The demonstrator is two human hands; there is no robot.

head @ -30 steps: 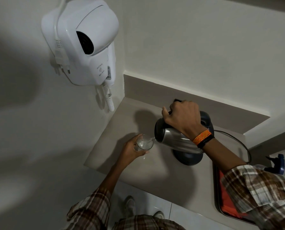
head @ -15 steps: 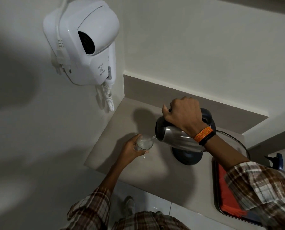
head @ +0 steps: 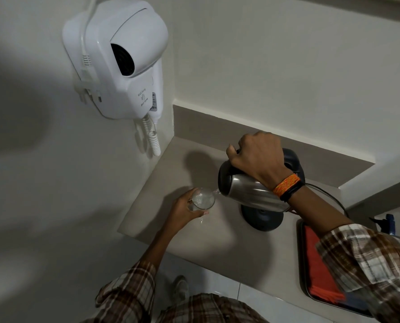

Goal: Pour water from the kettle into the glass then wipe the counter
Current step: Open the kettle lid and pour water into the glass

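Observation:
A steel kettle (head: pixel 248 192) with a black lid and handle is tilted to the left above its round black base (head: pixel 262 217). My right hand (head: pixel 257 159) grips its handle from above. Water runs from the spout into a clear glass (head: pixel 202 198), which my left hand (head: pixel 182 210) holds just over the beige counter (head: pixel 217 243), left of the kettle. The glass holds some water. An orange cloth (head: pixel 320 271) lies in a dark tray (head: pixel 303 276) at the right.
A white wall-mounted hair dryer (head: pixel 117 59) with a coiled cord hangs on the left wall above the counter's corner. The kettle's black cable (head: pixel 327 192) trails right. A blue spray bottle top (head: pixel 389 222) shows at the far right. The counter's front edge drops to a tiled floor.
The kettle has tipped slightly further toward the glass and the water in the glass has risen. Both hands stay almost in place.

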